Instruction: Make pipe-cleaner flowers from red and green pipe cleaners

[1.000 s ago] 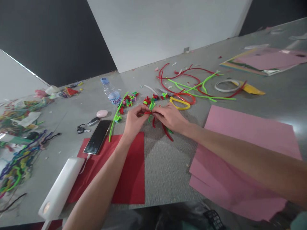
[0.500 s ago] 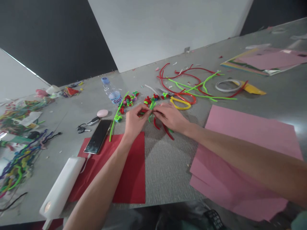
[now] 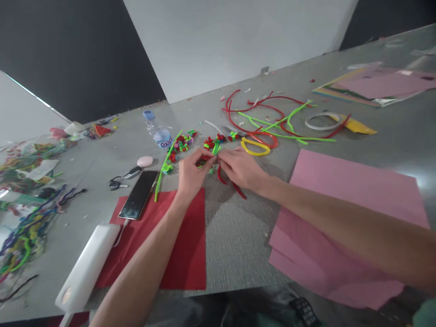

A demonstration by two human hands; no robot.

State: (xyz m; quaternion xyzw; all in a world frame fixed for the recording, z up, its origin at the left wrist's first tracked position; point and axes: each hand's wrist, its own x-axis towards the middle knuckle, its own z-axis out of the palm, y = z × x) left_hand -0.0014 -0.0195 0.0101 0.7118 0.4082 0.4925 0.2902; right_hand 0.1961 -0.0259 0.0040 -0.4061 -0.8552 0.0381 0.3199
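Observation:
My left hand (image 3: pixel 191 173) pinches green pipe cleaner pieces (image 3: pixel 216 148) between thumb and index finger. Close against it, my right hand (image 3: pixel 241 168) has its fingers closed at the same green pieces, its fingertips partly hidden. Short red pipe cleaner pieces (image 3: pixel 239 190) lie below my right hand. Small red and green twisted pipe cleaner shapes (image 3: pixel 184 143) sit beyond my hands, and a long green pipe cleaner (image 3: pixel 167 159) lies left of my left hand.
Scissors with yellow and orange handles (image 3: pixel 256 147), loose long pipe cleaners (image 3: pixel 282 122) and a tape roll (image 3: pixel 323 121) lie at the back right. A bottle (image 3: pixel 158 131), phone (image 3: pixel 139 195), keys, white power bank (image 3: pixel 89 265), red paper (image 3: pixel 187 245) and pink paper (image 3: pixel 354 190) surround my arms.
My right hand has turned slightly, with its fingers drawn closer together over the pieces. My left hand keeps its pinch in nearly the same place.

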